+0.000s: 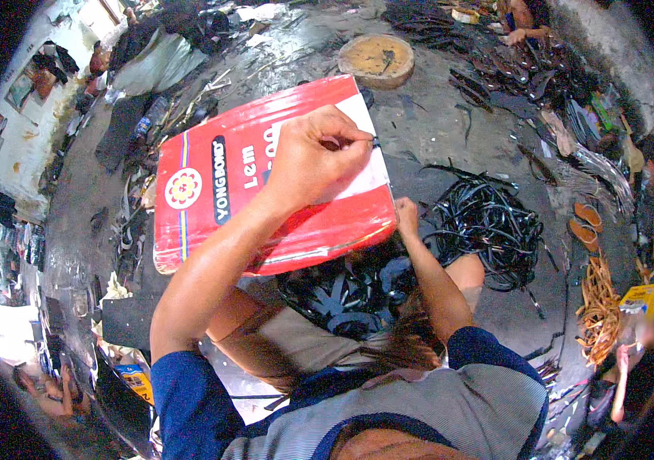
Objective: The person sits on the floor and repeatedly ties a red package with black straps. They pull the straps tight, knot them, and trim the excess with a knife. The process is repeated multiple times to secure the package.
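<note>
Grey floor (422, 115) surrounds left fingers (344, 129) over red box (216, 157).

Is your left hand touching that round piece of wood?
Apart. In the head view, the left hand is over the red panel, and grey floor shows between its fingers and the round piece of wood.

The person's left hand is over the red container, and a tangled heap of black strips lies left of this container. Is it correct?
Only the side is wrong: the head view shows the heap of black strips lying right of the red container.
</note>
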